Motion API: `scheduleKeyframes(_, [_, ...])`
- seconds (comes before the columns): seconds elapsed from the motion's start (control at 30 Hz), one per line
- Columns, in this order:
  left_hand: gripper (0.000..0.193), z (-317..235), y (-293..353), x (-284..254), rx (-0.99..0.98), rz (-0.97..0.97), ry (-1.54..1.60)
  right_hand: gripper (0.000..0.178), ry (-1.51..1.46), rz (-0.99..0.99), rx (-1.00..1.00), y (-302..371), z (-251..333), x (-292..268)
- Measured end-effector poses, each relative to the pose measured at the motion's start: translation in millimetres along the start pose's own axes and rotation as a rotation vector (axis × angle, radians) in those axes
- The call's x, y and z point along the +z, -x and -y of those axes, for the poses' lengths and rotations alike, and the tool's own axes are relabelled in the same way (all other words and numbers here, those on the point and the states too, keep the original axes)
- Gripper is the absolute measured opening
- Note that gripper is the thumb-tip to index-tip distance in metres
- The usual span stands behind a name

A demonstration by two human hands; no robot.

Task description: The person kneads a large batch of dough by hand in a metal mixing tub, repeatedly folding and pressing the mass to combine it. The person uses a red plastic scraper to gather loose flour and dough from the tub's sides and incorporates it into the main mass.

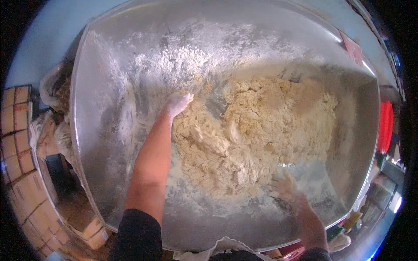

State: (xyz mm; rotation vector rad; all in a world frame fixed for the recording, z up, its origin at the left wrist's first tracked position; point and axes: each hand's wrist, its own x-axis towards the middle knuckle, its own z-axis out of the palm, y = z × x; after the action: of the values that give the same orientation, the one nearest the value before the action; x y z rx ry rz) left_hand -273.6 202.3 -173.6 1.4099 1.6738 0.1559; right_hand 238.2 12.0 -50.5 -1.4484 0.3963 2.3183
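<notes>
A heap of crumbly yellow dough [278,117] and flour lies in a large metal trough [117,87]. At the heap's far left edge is my left hand [178,104], white with flour, its fingers stretched out to the right. By the near right edge of the dough, my right hand [285,188] is low over the trough floor, fingers apart and pointing left; motion blurs it somewhat. Between the hands, loose clumps [211,141] of dough are smeared by motion. I see nothing held in either hand.
Dry flour [183,63] coats the trough's far wall. The raised metal rim [75,113] surrounds the work. Stacked cardboard boxes [32,195] and sacks [65,135] stand outside on the left. A red object [385,126] is beyond the right rim.
</notes>
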Motion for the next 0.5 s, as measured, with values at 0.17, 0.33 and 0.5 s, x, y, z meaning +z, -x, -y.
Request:
scheduleKeyframes(0.17, [0.057,-66.5,10.0,129.4,-0.135,0.397,0.187,0.054,-0.214,0.283,-0.080,-131.8,-6.6,51.0])
scheduleKeyframes(0.33, [0.071,-106.2,68.8,127.5,0.091,0.694,-0.076,0.051,-0.143,0.312,-0.062,-106.9,-40.1,90.5])
scheduleKeyframes(0.5, [0.053,-94.5,193.4,69.6,0.057,0.523,-0.048,0.048,0.199,0.487,-0.146,-43.9,-120.1,90.4])
